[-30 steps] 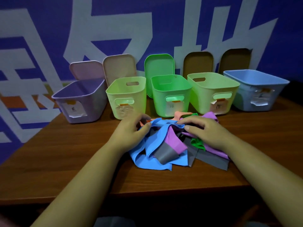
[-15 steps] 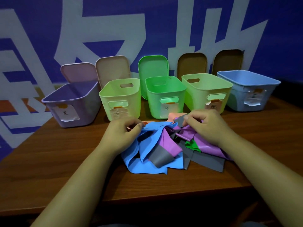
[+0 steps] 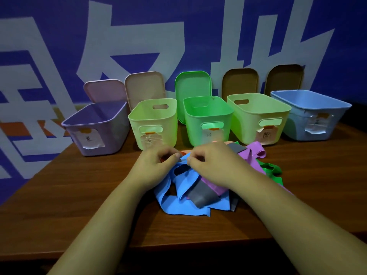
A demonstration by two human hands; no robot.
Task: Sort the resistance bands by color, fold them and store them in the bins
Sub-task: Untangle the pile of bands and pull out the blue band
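The left hand (image 3: 156, 165) and right hand (image 3: 214, 161) each pinch the blue resistance band (image 3: 178, 205) between curled fingers (image 3: 174, 158); green bin (image 3: 194, 132) at their twelve o'clock.

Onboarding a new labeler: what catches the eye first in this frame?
A tangled heap of bands at the table's middle, with the left hand and right hand pinching the blue band's top edge. Behind it stands a row of five open bins, purple bin leftmost, blue bin rightmost, lids leaning on the wall.

Handwritten label (image 3: 211, 134) on the green bin (image 3: 206, 114), perhaps "绿"; other bin labels (image 3: 90, 139), white wall lettering (image 3: 19, 36) unreadable.
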